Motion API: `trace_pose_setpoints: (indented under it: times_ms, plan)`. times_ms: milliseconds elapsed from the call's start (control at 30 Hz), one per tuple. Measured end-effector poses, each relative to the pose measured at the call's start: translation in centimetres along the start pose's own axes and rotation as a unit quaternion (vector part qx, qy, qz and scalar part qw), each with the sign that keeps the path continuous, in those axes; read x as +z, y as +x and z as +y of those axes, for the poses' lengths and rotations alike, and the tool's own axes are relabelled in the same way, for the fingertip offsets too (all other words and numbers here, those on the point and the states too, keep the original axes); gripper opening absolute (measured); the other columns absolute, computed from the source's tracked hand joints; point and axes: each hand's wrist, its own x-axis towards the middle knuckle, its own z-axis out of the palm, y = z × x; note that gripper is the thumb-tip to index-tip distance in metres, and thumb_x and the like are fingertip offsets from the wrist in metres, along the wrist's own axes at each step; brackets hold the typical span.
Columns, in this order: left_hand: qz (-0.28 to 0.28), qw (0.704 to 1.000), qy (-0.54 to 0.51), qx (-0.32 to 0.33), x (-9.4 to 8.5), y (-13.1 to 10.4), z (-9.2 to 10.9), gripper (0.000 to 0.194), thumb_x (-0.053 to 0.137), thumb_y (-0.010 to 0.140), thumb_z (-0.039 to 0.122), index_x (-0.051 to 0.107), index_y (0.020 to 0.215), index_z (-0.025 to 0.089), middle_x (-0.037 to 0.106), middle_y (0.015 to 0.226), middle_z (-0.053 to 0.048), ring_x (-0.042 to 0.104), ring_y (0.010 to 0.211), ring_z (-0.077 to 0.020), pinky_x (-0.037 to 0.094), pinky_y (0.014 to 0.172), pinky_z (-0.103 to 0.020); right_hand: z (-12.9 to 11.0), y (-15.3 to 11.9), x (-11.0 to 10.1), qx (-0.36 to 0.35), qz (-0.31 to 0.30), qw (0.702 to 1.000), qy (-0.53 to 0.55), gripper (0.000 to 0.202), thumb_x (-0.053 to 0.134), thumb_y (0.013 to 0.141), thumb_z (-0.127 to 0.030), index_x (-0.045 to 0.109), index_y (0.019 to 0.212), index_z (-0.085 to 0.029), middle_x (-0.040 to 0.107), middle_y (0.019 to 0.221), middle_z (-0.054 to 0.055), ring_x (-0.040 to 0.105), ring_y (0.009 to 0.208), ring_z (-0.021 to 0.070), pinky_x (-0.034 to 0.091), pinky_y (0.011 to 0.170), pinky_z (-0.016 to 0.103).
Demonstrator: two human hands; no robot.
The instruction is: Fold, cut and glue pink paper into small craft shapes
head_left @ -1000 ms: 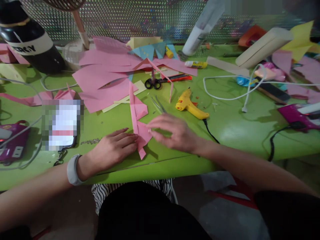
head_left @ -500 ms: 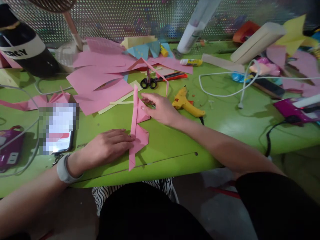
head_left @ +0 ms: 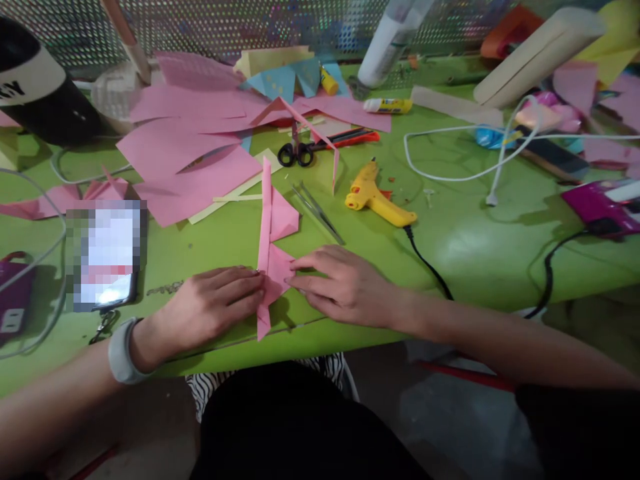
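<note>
A folded pink paper (head_left: 277, 270) lies lengthwise near the table's front edge, with a long narrow strip along its left side and two pointed flaps on its right. My left hand (head_left: 210, 303) rests flat on the table, its outstretched fingertips pressing on the strip's lower left side. At the tip of the lower flap, my right hand (head_left: 345, 283) pinches the paper between thumb and forefinger. Metal tweezers (head_left: 319, 213) lie just beyond the right hand. A yellow glue gun (head_left: 380, 197) rests on its side farther right.
Pink sheets (head_left: 195, 163) cover the back left, beside black-handled scissors (head_left: 296, 155) and a red cutter (head_left: 355, 138). A glue stick (head_left: 387, 106) lies behind them. The phone (head_left: 113, 250) is on the left. A white cable (head_left: 450, 177) loops at right. The green table (head_left: 475, 260) ends close to my body.
My right hand has moved from the upper flap down towards me to the lower flap's tip, uncovering the tweezers. The left hand stays at the strip. The view has shifted slightly.
</note>
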Motion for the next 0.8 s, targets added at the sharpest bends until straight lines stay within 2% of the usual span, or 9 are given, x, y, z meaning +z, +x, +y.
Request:
trace_pose_setpoints:
  times_ms: [367, 467, 633, 800]
  plan:
    - [0.009, 1.0, 0.012, -0.024, 0.3, 0.1, 0.4, 0.026, 0.041, 0.099, 0.012, 0.065, 0.109, 0.01, 0.073, 0.109, -0.013, 0.07, 0.1, -0.024, 0.063, 0.079, -0.037, 0.2, 0.2, 0.5, -0.045, 0.038, 0.997, -0.049, 0.02, 0.055, 0.089, -0.015, 0.068, 0.104, -0.012, 0.069, 0.1, 0.01, 0.059, 0.09, 0.0223, 0.048, 0.073, 0.037]
    - [0.003, 0.999, 0.018, -0.031, 0.5, 0.1, 0.6, 0.025, 0.042, 0.098, 0.011, 0.065, 0.108, 0.01, 0.072, 0.109, -0.014, 0.069, 0.102, -0.0245, 0.063, 0.077, -0.036, 0.5, 0.1, 0.4, -0.031, 0.058, 0.997, -0.044, 0.022, 0.054, 0.089, -0.015, 0.068, 0.105, -0.013, 0.068, 0.099, 0.01, 0.058, 0.088, 0.0216, 0.048, 0.074, 0.037]
    - [0.003, 0.998, 0.033, -0.051, 0.9, 0.2, 1.0, 0.022, 0.046, 0.096, 0.012, 0.067, 0.103, 0.011, 0.072, 0.108, -0.013, 0.069, 0.102, -0.0255, 0.063, 0.076, -0.037, 0.7, -0.4, -0.3, 0.035, 0.104, 0.994, -0.002, 0.026, 0.053, 0.085, -0.012, 0.071, 0.103, -0.017, 0.062, 0.081, 0.006, 0.055, 0.073, 0.0177, 0.049, 0.066, 0.034]
    - [0.021, 0.998, 0.033, -0.053, 1.0, 0.4, 1.1, 0.018, 0.051, 0.095, 0.017, 0.068, 0.099, 0.011, 0.073, 0.106, -0.012, 0.07, 0.097, -0.0256, 0.063, 0.079, -0.039, -0.2, -0.8, -0.1, 0.017, 0.076, 0.997, 0.003, 0.023, 0.052, 0.08, -0.014, 0.072, 0.09, -0.017, 0.06, 0.063, -0.001, 0.049, 0.055, 0.0114, 0.044, 0.052, 0.025]
